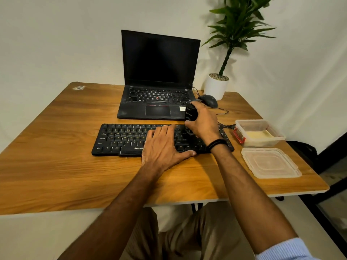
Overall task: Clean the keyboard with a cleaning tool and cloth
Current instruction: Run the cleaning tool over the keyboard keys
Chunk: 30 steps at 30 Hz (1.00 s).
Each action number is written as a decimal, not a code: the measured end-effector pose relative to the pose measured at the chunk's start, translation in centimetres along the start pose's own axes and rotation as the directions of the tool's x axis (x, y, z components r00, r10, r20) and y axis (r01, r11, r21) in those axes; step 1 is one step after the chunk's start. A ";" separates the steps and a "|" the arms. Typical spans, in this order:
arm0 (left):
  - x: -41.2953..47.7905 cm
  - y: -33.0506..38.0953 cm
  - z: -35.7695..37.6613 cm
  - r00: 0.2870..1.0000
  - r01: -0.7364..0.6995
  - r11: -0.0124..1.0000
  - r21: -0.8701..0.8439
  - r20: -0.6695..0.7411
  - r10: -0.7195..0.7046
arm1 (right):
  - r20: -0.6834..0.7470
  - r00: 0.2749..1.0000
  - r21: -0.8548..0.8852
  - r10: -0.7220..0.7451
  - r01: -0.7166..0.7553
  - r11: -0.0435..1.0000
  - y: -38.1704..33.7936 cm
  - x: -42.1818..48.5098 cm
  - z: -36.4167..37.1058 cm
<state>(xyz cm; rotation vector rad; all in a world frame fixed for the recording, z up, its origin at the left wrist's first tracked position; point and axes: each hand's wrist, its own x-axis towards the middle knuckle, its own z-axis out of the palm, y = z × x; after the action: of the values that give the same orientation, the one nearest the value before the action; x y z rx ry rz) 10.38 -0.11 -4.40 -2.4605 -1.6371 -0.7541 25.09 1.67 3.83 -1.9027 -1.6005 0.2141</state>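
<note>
On the brown wood-grain table (pixel 56 175), centre, lies the black full-size keyboard (pixel 120 139), long side toward the person and printed legends facing up. Left hand (pixel 163 147) rests flat on its middle keys, fingers straight and together, thumb spread along the front edge; it grasps nothing. Right hand (pixel 204 124) is over the keyboard's right portion, fingers curled around a small black cleaning tool (pixel 191 114) held roughly upright. The tool's lower end is down at the keys, but it is blurred there, so contact cannot be told. A black band (pixel 216 144) circles the right wrist. Behind the keyboard stands an open black laptop (pixel 159 72), screen dark. Just right of the laptop sits a black corded mouse (pixel 209 100), and behind that a white pot with a green leafy plant (pixel 216 87) at the table's back corner. Right of the keyboard is a clear rectangular plastic container (pixel 266 142) with a red clip on its left side, holding a pale yellow cloth (pixel 260 135). Its clear plastic lid (pixel 270 163) lies flat on the table nearer the person, apart from the container.
</note>
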 end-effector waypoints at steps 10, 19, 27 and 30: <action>0.0 -0.1 -0.1 1.000 0.003 1.000 0.004 0.001 -0.003 | -0.158 0.981 -0.045 0.109 -0.118 0.992 1.6 -0.8 -1.4; 0.1 -0.1 0.1 1.000 0.013 1.000 0.003 0.008 -0.013 | -0.143 0.985 0.083 0.094 -0.083 0.993 1.6 -1.1 -0.7; 0.0 -0.1 0.2 1.000 0.008 1.000 -0.009 -0.001 -0.008 | -0.111 0.991 0.060 0.081 -0.074 0.995 1.8 -1.1 -0.8; 0.1 0.0 0.1 1.000 0.013 1.000 -0.003 0.006 -0.013 | -0.113 0.990 0.047 0.078 -0.074 0.996 2.1 -1.1 -1.0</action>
<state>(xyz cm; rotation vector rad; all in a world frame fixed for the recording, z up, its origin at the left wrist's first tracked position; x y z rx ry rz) 10.45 0.04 -4.45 -2.4588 -1.6562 -0.7521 27.05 0.20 3.19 -1.9097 -1.4383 0.1658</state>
